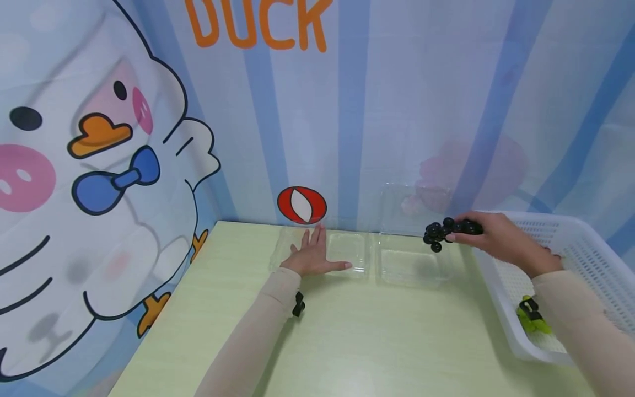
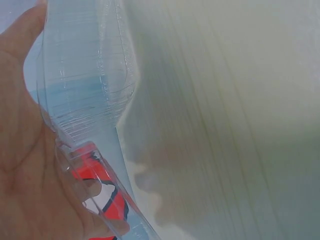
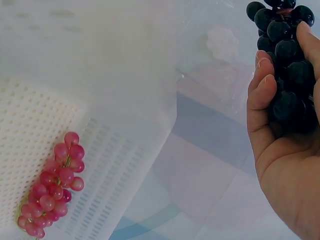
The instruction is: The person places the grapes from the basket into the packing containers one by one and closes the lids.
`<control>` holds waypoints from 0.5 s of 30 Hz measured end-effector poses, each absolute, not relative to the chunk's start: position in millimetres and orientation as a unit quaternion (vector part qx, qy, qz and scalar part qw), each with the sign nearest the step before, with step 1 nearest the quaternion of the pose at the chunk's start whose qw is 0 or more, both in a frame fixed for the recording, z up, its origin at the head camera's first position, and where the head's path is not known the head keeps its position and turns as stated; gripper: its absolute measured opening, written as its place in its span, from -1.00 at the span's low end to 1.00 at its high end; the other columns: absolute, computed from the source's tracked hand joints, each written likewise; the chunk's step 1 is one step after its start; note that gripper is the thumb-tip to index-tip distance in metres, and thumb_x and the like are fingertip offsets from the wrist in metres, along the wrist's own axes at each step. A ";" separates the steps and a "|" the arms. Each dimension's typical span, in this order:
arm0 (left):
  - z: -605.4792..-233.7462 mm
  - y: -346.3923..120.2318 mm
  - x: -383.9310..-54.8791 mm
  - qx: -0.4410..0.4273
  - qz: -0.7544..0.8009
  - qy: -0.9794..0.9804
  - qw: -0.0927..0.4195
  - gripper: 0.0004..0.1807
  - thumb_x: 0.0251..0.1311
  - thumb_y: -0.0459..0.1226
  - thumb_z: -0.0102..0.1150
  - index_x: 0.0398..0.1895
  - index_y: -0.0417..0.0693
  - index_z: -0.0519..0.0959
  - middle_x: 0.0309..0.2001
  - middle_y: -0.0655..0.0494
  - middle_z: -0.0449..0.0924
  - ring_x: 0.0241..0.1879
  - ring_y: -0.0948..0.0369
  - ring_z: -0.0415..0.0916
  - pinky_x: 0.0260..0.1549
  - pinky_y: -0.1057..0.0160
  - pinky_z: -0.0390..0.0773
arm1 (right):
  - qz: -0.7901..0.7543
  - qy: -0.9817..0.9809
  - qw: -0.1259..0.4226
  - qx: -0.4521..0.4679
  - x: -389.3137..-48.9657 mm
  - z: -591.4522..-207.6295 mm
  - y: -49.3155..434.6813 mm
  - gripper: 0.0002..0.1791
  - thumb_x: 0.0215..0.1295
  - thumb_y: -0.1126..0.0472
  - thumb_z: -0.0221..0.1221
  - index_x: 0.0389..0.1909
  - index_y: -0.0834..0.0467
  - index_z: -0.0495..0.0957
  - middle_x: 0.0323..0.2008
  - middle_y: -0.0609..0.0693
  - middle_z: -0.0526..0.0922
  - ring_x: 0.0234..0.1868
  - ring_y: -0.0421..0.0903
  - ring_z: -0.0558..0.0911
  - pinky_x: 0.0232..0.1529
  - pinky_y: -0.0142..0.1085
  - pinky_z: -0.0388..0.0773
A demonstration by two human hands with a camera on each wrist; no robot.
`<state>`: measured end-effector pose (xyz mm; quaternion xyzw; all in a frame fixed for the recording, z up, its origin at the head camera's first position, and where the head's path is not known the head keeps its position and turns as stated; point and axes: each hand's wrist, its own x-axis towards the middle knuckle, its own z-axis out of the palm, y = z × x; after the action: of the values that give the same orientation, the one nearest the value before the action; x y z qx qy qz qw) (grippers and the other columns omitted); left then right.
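On my feed, the left hand spreads against a clear rectangular plastic container, probably steadying it; the right hand grips a glossy black grape bunch by one end, near a second clear container.

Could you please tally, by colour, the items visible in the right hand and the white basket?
Black grape bunch, in the right hand: 1
Pink grape bunch, in the white basket: 1
Green item, partly hidden in the basket: 1
Total visible: 3
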<state>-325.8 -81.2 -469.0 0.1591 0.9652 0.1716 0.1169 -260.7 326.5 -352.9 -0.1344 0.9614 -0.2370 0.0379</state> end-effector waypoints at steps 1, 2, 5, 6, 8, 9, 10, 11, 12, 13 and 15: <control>-468.8 -81.2 -325.7 0.159 0.171 0.965 0.118 0.46 -0.04 0.59 0.05 0.66 -0.07 -0.36 0.67 0.05 -0.47 0.62 -0.16 -0.44 0.37 -0.51 -0.14 | -0.236 0.961 0.034 -0.140 -261.8 -353.8 324.6 -0.18 0.36 -0.30 0.20 0.35 0.27 0.42 -0.26 0.12 0.60 -0.51 -0.06 0.50 -0.46 -0.19 0.45; -468.9 -81.1 -325.8 0.158 0.171 0.965 0.118 0.45 -0.04 0.58 0.05 0.66 -0.07 -0.36 0.67 0.05 -0.47 0.62 -0.16 -0.44 0.37 -0.51 -0.14 | -0.234 0.961 0.032 -0.144 -262.9 -354.7 322.9 -0.20 0.36 -0.29 0.20 0.34 0.27 0.44 -0.23 0.13 0.60 -0.49 -0.06 0.50 -0.44 -0.20 0.44; -468.9 -81.1 -325.4 0.155 0.170 0.966 0.120 0.45 -0.03 0.58 0.05 0.66 -0.07 -0.37 0.67 0.05 -0.47 0.62 -0.15 -0.44 0.38 -0.50 -0.14 | -0.237 0.960 0.032 -0.148 -265.5 -357.1 318.7 -0.22 0.36 -0.27 0.22 0.32 0.27 0.45 -0.20 0.16 0.60 -0.48 -0.06 0.50 -0.44 -0.20 0.44; -468.9 -81.1 -325.3 0.155 0.169 0.966 0.121 0.46 -0.03 0.58 0.05 0.66 -0.07 -0.37 0.67 0.05 -0.47 0.62 -0.15 -0.43 0.38 -0.50 -0.14 | -0.237 0.959 0.031 -0.150 -266.1 -357.7 317.4 -0.22 0.36 -0.27 0.23 0.32 0.27 0.46 -0.18 0.17 0.61 -0.47 -0.07 0.49 -0.44 -0.20 0.45; -469.0 -81.2 -324.9 0.155 0.168 0.966 0.119 0.45 -0.03 0.58 0.05 0.66 -0.07 -0.37 0.67 0.05 -0.46 0.62 -0.16 -0.43 0.38 -0.50 -0.13 | -0.239 0.959 0.034 -0.151 -267.0 -358.5 315.1 -0.22 0.35 -0.27 0.23 0.32 0.27 0.45 -0.17 0.19 0.61 -0.46 -0.07 0.50 -0.45 -0.20 0.45; -469.0 -81.2 -324.9 0.156 0.168 0.966 0.118 0.46 -0.03 0.58 0.05 0.66 -0.07 -0.36 0.67 0.04 -0.46 0.62 -0.16 -0.43 0.38 -0.50 -0.13 | -0.240 0.958 0.035 -0.152 -267.4 -358.6 313.8 -0.22 0.35 -0.26 0.24 0.32 0.27 0.46 -0.16 0.19 0.61 -0.46 -0.07 0.50 -0.46 -0.20 0.46; -469.0 -81.2 -324.8 0.156 0.167 0.966 0.118 0.46 -0.03 0.59 0.04 0.66 -0.07 -0.37 0.67 0.04 -0.46 0.62 -0.16 -0.43 0.37 -0.50 -0.13 | -0.239 0.958 0.035 -0.153 -267.8 -358.7 312.7 -0.22 0.35 -0.26 0.24 0.31 0.27 0.46 -0.17 0.19 0.61 -0.46 -0.07 0.50 -0.46 -0.20 0.47; -469.2 -81.2 -324.9 0.157 0.167 0.966 0.117 0.46 -0.03 0.59 0.04 0.66 -0.07 -0.37 0.67 0.04 -0.46 0.62 -0.16 -0.42 0.37 -0.50 -0.12 | -0.239 0.958 0.035 -0.154 -268.1 -358.6 311.5 -0.22 0.35 -0.26 0.24 0.31 0.27 0.46 -0.17 0.19 0.61 -0.46 -0.07 0.51 -0.46 -0.20 0.47; -469.5 -81.1 -325.2 0.157 0.167 0.966 0.116 0.46 -0.04 0.59 0.04 0.65 -0.08 -0.36 0.67 0.04 -0.45 0.62 -0.17 -0.41 0.37 -0.51 -0.11 | -0.240 0.957 0.036 -0.155 -268.6 -358.4 310.3 -0.23 0.35 -0.25 0.25 0.31 0.28 0.46 -0.18 0.18 0.62 -0.46 -0.06 0.50 -0.47 -0.20 0.47; -469.7 -81.1 -325.5 0.158 0.167 0.966 0.115 0.46 -0.04 0.59 0.04 0.65 -0.09 -0.36 0.67 0.04 -0.45 0.62 -0.17 -0.41 0.36 -0.51 -0.11 | -0.240 0.957 0.037 -0.157 -268.9 -358.1 309.1 -0.24 0.35 -0.24 0.25 0.31 0.27 0.46 -0.19 0.17 0.62 -0.47 -0.07 0.50 -0.48 -0.20 0.47; -469.9 -80.9 -326.0 0.158 0.167 0.966 0.114 0.46 -0.04 0.59 0.05 0.66 -0.09 -0.35 0.67 0.04 -0.45 0.62 -0.18 -0.40 0.36 -0.52 -0.10 | -0.241 0.957 0.040 -0.159 -269.5 -357.0 306.7 -0.26 0.36 -0.22 0.25 0.31 0.27 0.46 -0.23 0.14 0.62 -0.49 -0.07 0.50 -0.48 -0.19 0.47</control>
<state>-326.0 -80.9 -469.9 0.1580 0.9665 0.1672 0.1140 -269.5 306.7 -357.0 -0.1591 0.9567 -0.2406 0.0396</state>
